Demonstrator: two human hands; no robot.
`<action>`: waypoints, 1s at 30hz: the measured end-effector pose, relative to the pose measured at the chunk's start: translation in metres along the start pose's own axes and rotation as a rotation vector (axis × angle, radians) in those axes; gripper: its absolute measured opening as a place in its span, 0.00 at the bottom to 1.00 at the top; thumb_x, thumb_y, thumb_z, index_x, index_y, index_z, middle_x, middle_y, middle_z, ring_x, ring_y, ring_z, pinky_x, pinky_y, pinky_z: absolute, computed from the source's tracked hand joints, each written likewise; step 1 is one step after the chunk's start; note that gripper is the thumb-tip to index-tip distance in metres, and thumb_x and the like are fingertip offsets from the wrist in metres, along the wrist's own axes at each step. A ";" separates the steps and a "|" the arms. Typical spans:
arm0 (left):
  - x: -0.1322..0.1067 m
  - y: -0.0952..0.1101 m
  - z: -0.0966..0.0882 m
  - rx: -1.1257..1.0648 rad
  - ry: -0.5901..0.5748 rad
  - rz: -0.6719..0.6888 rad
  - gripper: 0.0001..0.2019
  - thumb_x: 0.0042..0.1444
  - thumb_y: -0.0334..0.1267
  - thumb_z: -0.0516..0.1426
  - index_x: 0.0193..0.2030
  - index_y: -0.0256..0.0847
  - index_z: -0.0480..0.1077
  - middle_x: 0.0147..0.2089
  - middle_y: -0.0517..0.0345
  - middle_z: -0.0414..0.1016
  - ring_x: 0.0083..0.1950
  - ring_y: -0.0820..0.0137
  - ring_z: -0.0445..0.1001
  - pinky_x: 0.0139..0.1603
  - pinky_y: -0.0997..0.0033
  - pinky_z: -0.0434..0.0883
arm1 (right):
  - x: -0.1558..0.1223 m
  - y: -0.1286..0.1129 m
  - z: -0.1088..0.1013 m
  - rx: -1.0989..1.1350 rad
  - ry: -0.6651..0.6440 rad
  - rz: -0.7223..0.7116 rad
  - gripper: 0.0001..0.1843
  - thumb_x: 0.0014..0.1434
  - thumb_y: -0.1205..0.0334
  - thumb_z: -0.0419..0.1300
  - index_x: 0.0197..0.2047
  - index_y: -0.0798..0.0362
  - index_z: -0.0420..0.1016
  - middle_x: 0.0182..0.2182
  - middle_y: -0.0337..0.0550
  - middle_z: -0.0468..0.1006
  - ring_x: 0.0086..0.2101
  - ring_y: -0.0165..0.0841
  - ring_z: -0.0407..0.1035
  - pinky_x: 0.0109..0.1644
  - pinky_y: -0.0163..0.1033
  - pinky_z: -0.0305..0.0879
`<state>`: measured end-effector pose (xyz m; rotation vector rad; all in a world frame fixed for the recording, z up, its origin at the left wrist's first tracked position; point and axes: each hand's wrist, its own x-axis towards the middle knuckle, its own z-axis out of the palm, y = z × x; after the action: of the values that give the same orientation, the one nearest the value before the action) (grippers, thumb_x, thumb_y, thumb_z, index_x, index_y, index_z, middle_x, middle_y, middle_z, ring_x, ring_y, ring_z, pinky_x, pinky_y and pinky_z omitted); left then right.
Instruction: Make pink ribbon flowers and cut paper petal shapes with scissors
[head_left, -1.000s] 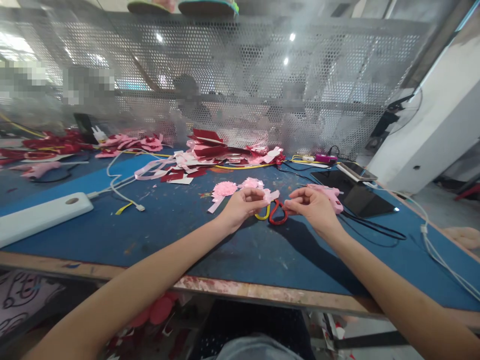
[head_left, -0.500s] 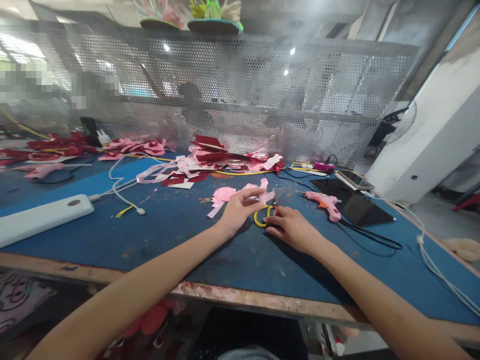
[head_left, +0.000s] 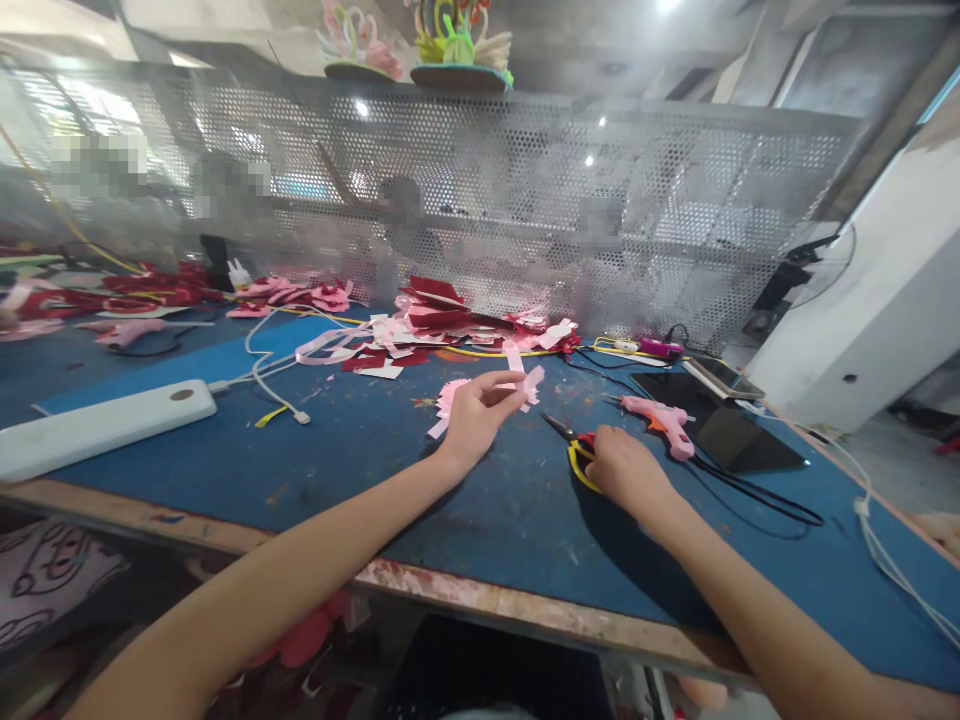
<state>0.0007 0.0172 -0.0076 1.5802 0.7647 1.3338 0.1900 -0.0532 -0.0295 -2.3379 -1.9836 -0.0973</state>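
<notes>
Pinched between the thumb and fingers of my left hand (head_left: 480, 415) is a pink ribbon (head_left: 533, 382), its short end sticking out to the right. A pink frilled rosette (head_left: 448, 398) lies on the table just behind that hand, partly covered by it. My right hand (head_left: 626, 465) is closed around yellow-handled scissors (head_left: 561, 428). Their dark blades look closed and point up and left, apart from the ribbon. To the right of this hand a pink glue gun (head_left: 660, 420) lies on its side.
Red and pink paper scraps (head_left: 442, 320) are heaped along the mesh screen (head_left: 480, 190). A white power strip (head_left: 105, 425) and its cable lie left. A black glossy panel (head_left: 750, 430) is at the right, beside a cord. People sit behind the screen.
My right hand has drawn the scissors away to the right, off the ribbon. My left hand still pinches the ribbon, whose end has tilted. The view has shifted slightly.
</notes>
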 end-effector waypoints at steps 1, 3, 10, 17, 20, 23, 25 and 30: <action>0.000 0.000 0.000 -0.006 0.033 0.008 0.15 0.46 0.40 0.63 0.42 0.39 0.75 0.37 0.56 0.79 0.36 0.70 0.76 0.35 0.75 0.72 | 0.001 0.002 -0.001 0.005 -0.005 0.024 0.09 0.50 0.72 0.56 0.36 0.62 0.73 0.34 0.61 0.77 0.35 0.46 0.74 0.33 0.39 0.59; 0.002 0.000 0.000 -0.030 0.114 0.027 0.16 0.45 0.41 0.64 0.42 0.40 0.75 0.38 0.55 0.79 0.35 0.70 0.76 0.33 0.74 0.73 | 0.003 0.009 -0.003 0.016 -0.014 0.059 0.06 0.52 0.65 0.56 0.31 0.59 0.73 0.29 0.58 0.77 0.31 0.44 0.73 0.31 0.39 0.58; 0.005 -0.001 0.002 -0.185 0.205 0.006 0.16 0.40 0.38 0.67 0.38 0.39 0.75 0.36 0.56 0.78 0.32 0.71 0.76 0.34 0.72 0.74 | 0.007 0.013 -0.005 0.483 0.265 -0.121 0.18 0.56 0.44 0.51 0.30 0.52 0.61 0.27 0.43 0.71 0.28 0.35 0.66 0.32 0.37 0.58; -0.006 0.003 0.010 -0.261 0.023 0.001 0.12 0.39 0.36 0.67 0.31 0.38 0.71 0.27 0.61 0.75 0.29 0.73 0.75 0.31 0.75 0.72 | -0.015 -0.015 -0.008 0.557 0.249 -0.229 0.19 0.53 0.43 0.53 0.30 0.51 0.56 0.26 0.37 0.63 0.26 0.31 0.58 0.30 0.35 0.54; -0.010 0.004 0.013 -0.300 -0.027 -0.016 0.12 0.38 0.35 0.67 0.27 0.37 0.69 0.25 0.63 0.74 0.27 0.75 0.74 0.31 0.76 0.71 | -0.018 -0.019 -0.008 0.556 0.217 -0.231 0.20 0.52 0.42 0.54 0.30 0.51 0.56 0.26 0.37 0.63 0.26 0.31 0.58 0.29 0.35 0.53; -0.012 0.006 0.015 -0.346 -0.039 -0.035 0.13 0.37 0.33 0.67 0.26 0.37 0.66 0.24 0.63 0.74 0.27 0.75 0.73 0.29 0.77 0.70 | -0.019 -0.020 -0.008 0.567 0.192 -0.252 0.20 0.53 0.43 0.54 0.29 0.51 0.56 0.26 0.37 0.64 0.25 0.30 0.57 0.28 0.34 0.51; -0.013 0.006 0.017 -0.363 -0.053 -0.052 0.15 0.37 0.33 0.68 0.26 0.38 0.64 0.24 0.62 0.74 0.26 0.75 0.73 0.28 0.77 0.69 | -0.019 -0.021 -0.009 0.583 0.190 -0.264 0.19 0.54 0.43 0.54 0.28 0.51 0.55 0.25 0.37 0.63 0.24 0.30 0.56 0.28 0.34 0.51; -0.015 0.005 0.020 -0.389 -0.046 -0.097 0.17 0.36 0.32 0.67 0.24 0.38 0.60 0.22 0.65 0.72 0.25 0.76 0.72 0.26 0.79 0.67 | -0.021 -0.023 -0.011 0.604 0.165 -0.264 0.18 0.53 0.45 0.54 0.28 0.50 0.54 0.23 0.35 0.62 0.23 0.30 0.55 0.27 0.34 0.49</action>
<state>0.0163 -0.0032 -0.0092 1.2448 0.5089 1.2806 0.1637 -0.0710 -0.0200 -1.6409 -1.8873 0.2516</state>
